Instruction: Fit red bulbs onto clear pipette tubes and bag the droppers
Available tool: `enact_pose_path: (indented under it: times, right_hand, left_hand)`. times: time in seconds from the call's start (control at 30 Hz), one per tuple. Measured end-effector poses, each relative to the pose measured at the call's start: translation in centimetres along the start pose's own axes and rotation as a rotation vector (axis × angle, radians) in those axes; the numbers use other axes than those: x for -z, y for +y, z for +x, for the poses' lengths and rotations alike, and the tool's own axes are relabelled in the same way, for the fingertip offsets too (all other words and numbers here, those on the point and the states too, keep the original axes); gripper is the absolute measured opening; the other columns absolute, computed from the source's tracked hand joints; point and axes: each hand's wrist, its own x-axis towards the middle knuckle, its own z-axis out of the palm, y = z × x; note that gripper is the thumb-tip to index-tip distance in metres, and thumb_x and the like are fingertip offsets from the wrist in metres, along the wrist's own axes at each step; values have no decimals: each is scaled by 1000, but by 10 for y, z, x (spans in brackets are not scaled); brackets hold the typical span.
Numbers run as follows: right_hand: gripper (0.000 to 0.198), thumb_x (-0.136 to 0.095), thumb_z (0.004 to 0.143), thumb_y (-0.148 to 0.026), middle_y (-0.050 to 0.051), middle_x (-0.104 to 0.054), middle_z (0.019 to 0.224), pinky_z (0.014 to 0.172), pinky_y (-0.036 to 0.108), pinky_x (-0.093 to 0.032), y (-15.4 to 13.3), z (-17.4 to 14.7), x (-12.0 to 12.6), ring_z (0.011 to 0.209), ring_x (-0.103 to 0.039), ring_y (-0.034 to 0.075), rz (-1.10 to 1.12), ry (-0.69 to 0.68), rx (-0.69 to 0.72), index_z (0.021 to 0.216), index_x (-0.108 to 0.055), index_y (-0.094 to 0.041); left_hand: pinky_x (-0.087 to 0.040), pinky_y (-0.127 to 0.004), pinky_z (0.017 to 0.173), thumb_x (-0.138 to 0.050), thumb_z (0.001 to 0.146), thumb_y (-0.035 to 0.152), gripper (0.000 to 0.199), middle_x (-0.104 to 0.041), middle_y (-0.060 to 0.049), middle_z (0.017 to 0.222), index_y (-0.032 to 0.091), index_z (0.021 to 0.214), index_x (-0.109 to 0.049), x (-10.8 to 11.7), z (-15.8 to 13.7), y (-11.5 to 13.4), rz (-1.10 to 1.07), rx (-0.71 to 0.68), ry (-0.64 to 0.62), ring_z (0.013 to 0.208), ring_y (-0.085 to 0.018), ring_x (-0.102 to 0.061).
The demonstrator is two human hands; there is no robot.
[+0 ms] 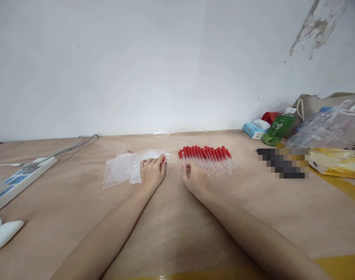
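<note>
A row of glass droppers [215,166] with red rubber bulbs lies side by side on the table, bulbs toward the wall. My right hand [195,178] rests at the left end of that row with its fingers curled in; whatever they may hold is hidden. Over the right edge of some clear plastic bags [122,168] is my left hand [152,170], fingers bent together. A red bulb [164,159] shows at its fingertips, and the rest of that dropper is covered by the hand. The bags overlap in a loose, fanned pile.
At left lie a white power strip [40,165] with a grey cable and a white computer mouse [6,234]. On the right stand a tissue pack [255,129], a leaning green bottle [279,128], plastic bags [326,126] and a yellow packet [338,163]. A pixelated dark object [282,163] lies before them.
</note>
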Motion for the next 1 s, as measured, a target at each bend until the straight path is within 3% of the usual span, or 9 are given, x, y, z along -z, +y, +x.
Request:
enact_pose_path:
  times: [0.13,0.27,0.37,0.5,0.67,1.0]
  right_hand:
    - [29,-35,86,-34,7,-60,69,63,28,-36,36,-10,23,66,-55,17,45,74,192,76,-55,-16]
    - [27,-35,86,-34,7,-59,71,61,28,-39,57,-12,34,67,-55,17,155,97,252,77,-53,-17]
    - [24,-36,87,-31,7,-61,79,67,29,-40,57,-11,34,75,-56,18,190,53,284,84,-55,-18]
    - [23,-36,88,-26,5,-63,83,72,29,-34,51,-13,34,75,-55,15,150,-31,439,89,-57,-18]
    - [22,-38,87,-23,3,-64,80,74,30,-29,46,-17,38,67,-53,12,104,-108,572,90,-59,-18]
    - [19,-41,86,-23,2,-63,75,71,30,-26,44,-18,35,61,-51,10,142,-74,612,86,-59,-17]
  left_hand:
    - [-38,-38,84,-44,84,26,30,-65,-7,96,21,111,-57,10,-8,10,-350,20,57,91,-22,-56]
    - [-47,-31,75,-52,77,27,29,-65,-5,94,18,105,-56,22,-28,26,-982,253,-181,84,-17,-60]
    - [-48,-29,75,-60,72,32,33,-65,-5,92,15,100,-57,27,-41,35,-1244,390,-342,82,-16,-61]
    - [-48,-26,64,-59,74,43,33,-64,-3,74,13,88,-58,26,-45,36,-1322,488,-355,64,-11,-59]
    - [-49,-27,69,-61,72,43,38,-64,-3,80,14,95,-55,24,-44,35,-1354,472,-401,69,-12,-60]
    - [-51,-30,72,-55,77,47,39,-64,-6,83,13,95,-58,22,-46,33,-1318,400,-451,73,-14,-61]
